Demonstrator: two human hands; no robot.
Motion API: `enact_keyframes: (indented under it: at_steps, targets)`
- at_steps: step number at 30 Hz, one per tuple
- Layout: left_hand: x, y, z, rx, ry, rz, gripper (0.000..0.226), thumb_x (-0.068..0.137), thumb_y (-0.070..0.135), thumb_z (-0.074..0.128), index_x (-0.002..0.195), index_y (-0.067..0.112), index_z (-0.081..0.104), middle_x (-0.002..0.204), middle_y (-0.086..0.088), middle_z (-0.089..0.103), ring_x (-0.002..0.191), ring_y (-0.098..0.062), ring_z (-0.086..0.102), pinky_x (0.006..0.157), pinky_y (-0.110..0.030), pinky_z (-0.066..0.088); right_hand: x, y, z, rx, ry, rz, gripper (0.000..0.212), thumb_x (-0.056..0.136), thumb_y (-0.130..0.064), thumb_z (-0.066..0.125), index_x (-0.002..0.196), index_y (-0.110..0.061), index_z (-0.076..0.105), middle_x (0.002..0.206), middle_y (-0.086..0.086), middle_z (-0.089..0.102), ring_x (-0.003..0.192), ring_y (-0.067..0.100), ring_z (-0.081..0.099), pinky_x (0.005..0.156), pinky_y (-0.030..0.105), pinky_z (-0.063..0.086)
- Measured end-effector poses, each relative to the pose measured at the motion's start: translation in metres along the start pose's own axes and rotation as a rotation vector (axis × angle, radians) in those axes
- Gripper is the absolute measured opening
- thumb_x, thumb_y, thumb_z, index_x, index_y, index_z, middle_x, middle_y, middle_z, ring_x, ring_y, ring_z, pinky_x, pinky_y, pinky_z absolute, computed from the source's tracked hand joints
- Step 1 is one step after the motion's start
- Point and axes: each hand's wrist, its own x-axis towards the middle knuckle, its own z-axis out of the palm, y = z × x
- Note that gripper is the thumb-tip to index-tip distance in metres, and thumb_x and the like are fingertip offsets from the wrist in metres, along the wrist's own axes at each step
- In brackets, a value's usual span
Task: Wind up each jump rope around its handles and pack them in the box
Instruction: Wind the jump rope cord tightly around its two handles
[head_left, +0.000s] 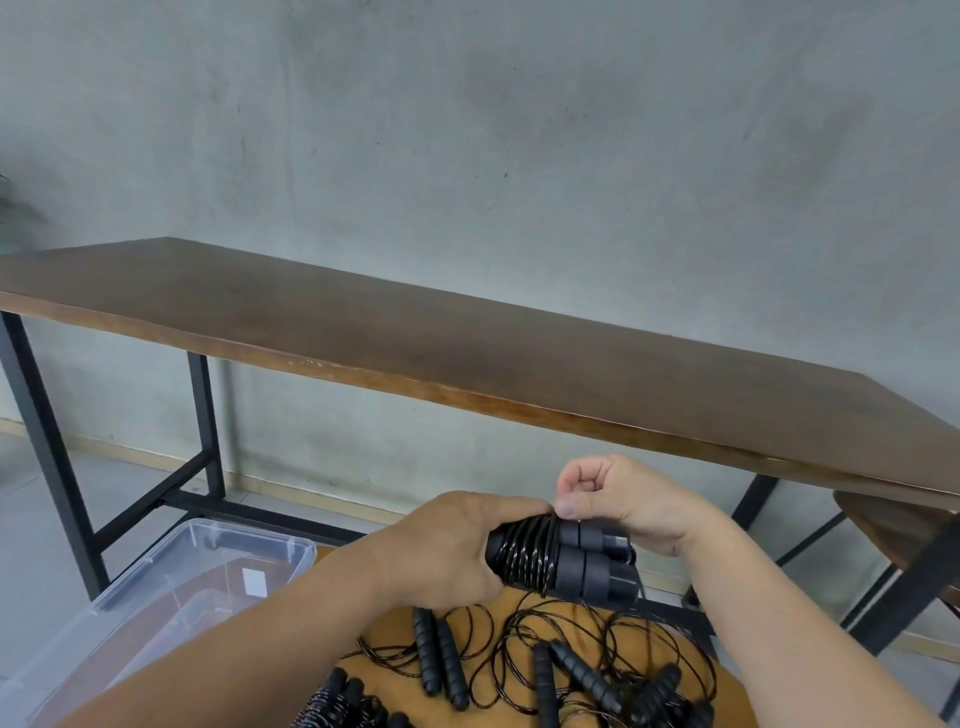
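Hiding handle ends: left hand (447, 551)

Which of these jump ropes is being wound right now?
The jump rope held up between both hands: its cord coils around the paired handles, unlike the loose ropes lying tangled on the surface below.

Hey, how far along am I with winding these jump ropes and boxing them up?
Early on. One wound rope lies on the stool. In hand: your left hand grips paired handles while your right hand pinches the cord, winding. Left: several loose ropes, and the clear box looks empty of ropes.
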Motion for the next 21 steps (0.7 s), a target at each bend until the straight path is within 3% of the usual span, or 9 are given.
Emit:
enact_keyframes:
  at_steps: [3, 7, 9, 11, 13, 15, 19, 21]
  targets:
    - [0.001, 0.002, -0.001, -0.082, 0.01, 0.003, 0.066, 0.079, 0.003, 0.064, 0.126, 0.047, 0.05, 0.095, 0.008, 0.062, 0.079, -0.003, 0.055, 0.066, -0.016, 0.044, 0.004, 0.012, 0.006, 0.288, -0.004, 0.029, 0.018, 0.077, -0.02, 0.077, 0.082, -0.011, 0.062, 0.073, 0.002, 0.065, 0.064, 0.014, 0.062, 0.057, 0.024, 0.052]
    - [0.005, 0.001, 0.003, -0.186, 0.06, -0.036, 0.073, 0.077, 0.001, 0.064, 0.131, 0.048, 0.048, 0.096, 0.007, 0.062, 0.078, -0.006, 0.057, 0.064, -0.017, 0.045, 0.008, 0.025, 0.023, 0.669, 0.154, 0.061, 0.017, 0.074, -0.017, 0.065, 0.086, -0.007, 0.061, 0.071, 0.005, 0.069, 0.06, 0.015, 0.066, 0.053, 0.027, 0.056]
    - [0.006, 0.0, 0.005, -0.193, 0.089, -0.052, 0.074, 0.077, 0.002, 0.064, 0.132, 0.048, 0.047, 0.096, 0.007, 0.062, 0.079, -0.007, 0.058, 0.064, -0.016, 0.046, 0.01, 0.033, 0.03, 0.901, 0.228, 0.04, 0.023, 0.072, -0.016, 0.067, 0.092, -0.005, 0.07, 0.081, 0.011, 0.074, 0.066, 0.021, 0.071, 0.058, 0.031, 0.06]
    - [0.007, -0.002, 0.005, -0.16, 0.114, -0.066, 0.075, 0.077, 0.004, 0.065, 0.133, 0.05, 0.043, 0.098, 0.01, 0.061, 0.083, -0.006, 0.058, 0.067, -0.015, 0.046, 0.01, 0.04, 0.036, 0.862, 0.266, 0.038, 0.014, 0.087, -0.014, 0.062, 0.093, -0.006, 0.072, 0.086, 0.013, 0.072, 0.071, 0.022, 0.069, 0.061, 0.034, 0.057]
    - [0.008, -0.004, 0.005, -0.124, 0.135, -0.088, 0.076, 0.078, 0.005, 0.065, 0.135, 0.049, 0.039, 0.099, 0.009, 0.061, 0.084, -0.007, 0.059, 0.068, -0.019, 0.049, 0.011, 0.046, 0.046, 0.726, 0.324, 0.047, 0.023, 0.1, -0.007, 0.046, 0.085, -0.007, 0.063, 0.068, 0.007, 0.06, 0.056, 0.014, 0.049, 0.049, 0.024, 0.04]
    - [0.011, -0.009, 0.003, -0.068, 0.166, -0.105, 0.075, 0.079, 0.007, 0.064, 0.137, 0.045, 0.037, 0.098, 0.008, 0.061, 0.085, -0.009, 0.06, 0.072, -0.023, 0.052, 0.01, 0.047, 0.058, 0.663, 0.37, 0.05, 0.028, 0.102, -0.003, 0.039, 0.079, -0.007, 0.055, 0.06, 0.002, 0.045, 0.051, 0.01, 0.029, 0.044, 0.021, 0.023]
    - [0.016, -0.015, 0.002, 0.121, 0.224, -0.126, 0.071, 0.08, 0.014, 0.064, 0.141, 0.038, 0.036, 0.097, 0.012, 0.06, 0.086, -0.012, 0.058, 0.074, -0.025, 0.051, 0.004, 0.049, 0.078, 0.599, 0.402, 0.109, 0.016, 0.102, -0.011, 0.043, 0.091, -0.005, 0.054, 0.06, 0.0, 0.046, 0.051, 0.009, 0.024, 0.043, 0.02, 0.023]
    - [0.018, -0.016, 0.002, 0.238, 0.281, -0.137, 0.07, 0.081, 0.017, 0.063, 0.142, 0.036, 0.034, 0.102, 0.011, 0.059, 0.091, -0.013, 0.058, 0.077, -0.025, 0.05, -0.001, 0.048, 0.084, 0.531, 0.396, 0.152, 0.024, 0.104, -0.019, 0.044, 0.102, 0.0, 0.058, 0.062, 0.0, 0.048, 0.049, 0.009, 0.025, 0.043, 0.02, 0.023]
